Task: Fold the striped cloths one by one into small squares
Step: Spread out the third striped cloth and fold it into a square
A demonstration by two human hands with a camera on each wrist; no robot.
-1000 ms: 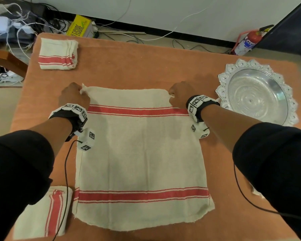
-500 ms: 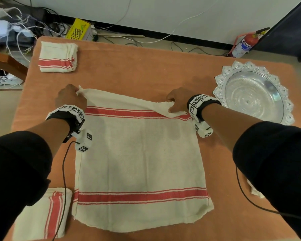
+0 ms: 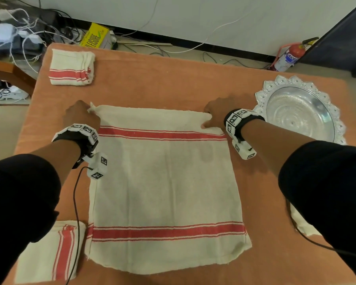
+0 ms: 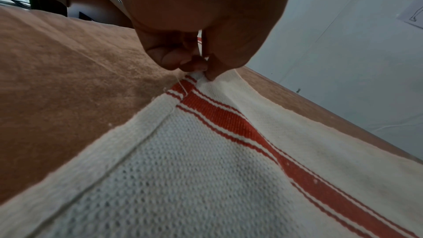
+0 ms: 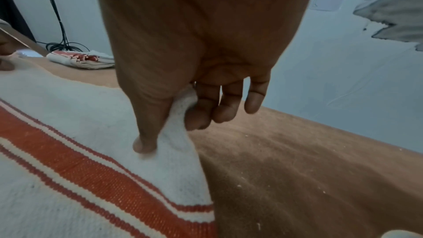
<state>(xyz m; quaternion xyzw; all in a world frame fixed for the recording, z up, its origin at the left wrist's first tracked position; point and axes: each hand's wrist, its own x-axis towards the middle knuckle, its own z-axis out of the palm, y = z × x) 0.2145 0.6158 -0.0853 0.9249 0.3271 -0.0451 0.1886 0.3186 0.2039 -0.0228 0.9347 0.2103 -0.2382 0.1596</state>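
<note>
Both hands grip the far corners of the spread striped cloth (image 3: 162,182), which lies flat on the middle of the desk (image 3: 162,83). Left hand (image 3: 80,115): thumb and curled fingers pinch the far left corner, with a small tuft of fabric sticking up beside the knuckles. Right hand (image 3: 216,114): thumb on top and fingers beneath clamp the far right corner, lifting that edge slightly off the desk surface. One red stripe band runs just near the hands; a second runs close to the near edge.

Left of the spread cloth, a folded cloth (image 3: 72,67) sits at the far left corner of the desk. Another folded cloth (image 3: 49,254) lies at the near left, touching the spread cloth's edge. To the right, a silver tray (image 3: 263,95) with a scalloped rim rests just beside the right wrist.
</note>
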